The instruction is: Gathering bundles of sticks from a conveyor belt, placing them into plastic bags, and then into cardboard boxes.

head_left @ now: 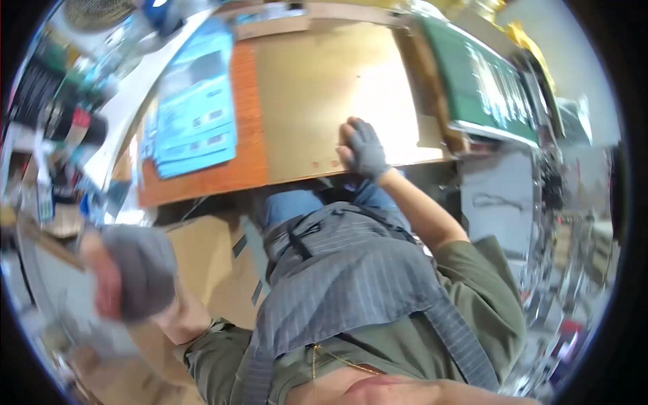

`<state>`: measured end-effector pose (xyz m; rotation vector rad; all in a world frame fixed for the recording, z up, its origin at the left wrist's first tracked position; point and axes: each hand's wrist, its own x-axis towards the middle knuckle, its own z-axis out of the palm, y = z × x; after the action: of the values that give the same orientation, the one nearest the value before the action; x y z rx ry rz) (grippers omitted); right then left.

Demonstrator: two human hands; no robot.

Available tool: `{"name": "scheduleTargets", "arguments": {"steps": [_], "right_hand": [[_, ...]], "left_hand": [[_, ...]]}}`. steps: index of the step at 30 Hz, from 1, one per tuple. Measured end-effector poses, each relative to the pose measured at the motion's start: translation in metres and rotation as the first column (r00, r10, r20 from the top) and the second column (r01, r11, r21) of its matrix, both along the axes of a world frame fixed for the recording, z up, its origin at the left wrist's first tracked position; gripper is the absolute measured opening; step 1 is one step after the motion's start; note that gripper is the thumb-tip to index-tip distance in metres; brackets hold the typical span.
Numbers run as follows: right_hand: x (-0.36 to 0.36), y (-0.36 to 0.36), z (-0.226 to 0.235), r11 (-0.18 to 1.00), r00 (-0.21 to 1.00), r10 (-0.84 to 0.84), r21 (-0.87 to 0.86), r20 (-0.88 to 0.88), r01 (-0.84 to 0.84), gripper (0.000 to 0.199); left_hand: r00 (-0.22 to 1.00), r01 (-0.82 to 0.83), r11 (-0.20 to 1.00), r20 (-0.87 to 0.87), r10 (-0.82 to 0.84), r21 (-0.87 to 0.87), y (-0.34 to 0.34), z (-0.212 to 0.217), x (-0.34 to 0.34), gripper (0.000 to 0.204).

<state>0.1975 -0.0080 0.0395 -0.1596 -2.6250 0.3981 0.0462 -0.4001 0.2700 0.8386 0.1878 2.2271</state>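
My right hand (pixel 365 150), in a grey fingerless glove, rests at the near part of a flat tan board (pixel 310 94) on the table. Its fingers are loosely stretched on the surface, with nothing seen in them. Off to the left, away from the table, my left hand (pixel 138 273) wears a similar grey glove. It is raised and smeared by motion; whether it holds anything is unclear. A stack of light blue printed packages (pixel 196 118) lies left of the board on the orange-brown tabletop (pixel 250 145).
An open cardboard box (pixel 206 253) stands below my left side. Green packs in clear wrap (pixel 482 81) sit right of the board. Dark cylindrical containers (pixel 77 126) and clutter crowd the far left. A grey panel (pixel 496 206) with a dark cord is at the right.
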Motion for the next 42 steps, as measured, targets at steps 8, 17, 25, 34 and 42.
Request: {"name": "scheduleTargets", "arguments": {"steps": [8,17,25,34,42], "right_hand": [[0.012,0.004,-0.008,0.995,0.998,-0.052,-0.083,-0.021,0.05,0.048],[0.012,0.006,-0.012,0.989,0.992,-0.054,-0.144,-0.111,0.037,0.049],[0.005,-0.001,-0.029,0.987,0.973,-0.037,-0.163,-0.229,-0.001,0.046],[0.01,-0.001,-0.033,0.991,0.975,-0.05,-0.129,-0.216,0.023,0.047],[0.012,0.003,-0.026,0.985,0.981,-0.048,-0.174,-0.187,0.015,0.05]], "left_hand": [[0.743,0.547,0.831,-0.513,-0.43,0.096,0.156,0.102,0.041,0.01],[0.254,0.717,0.635,-0.74,-0.622,-0.287,0.192,0.074,0.059,0.029],[-0.263,0.459,0.563,-0.711,-0.653,-0.687,0.261,0.058,0.068,0.046],[-0.17,-0.982,0.137,-0.917,-0.36,0.129,0.322,-0.236,-0.047,0.065],[-0.218,-0.971,0.0,-0.886,-0.409,0.239,0.324,-0.266,-0.029,0.068]]}}
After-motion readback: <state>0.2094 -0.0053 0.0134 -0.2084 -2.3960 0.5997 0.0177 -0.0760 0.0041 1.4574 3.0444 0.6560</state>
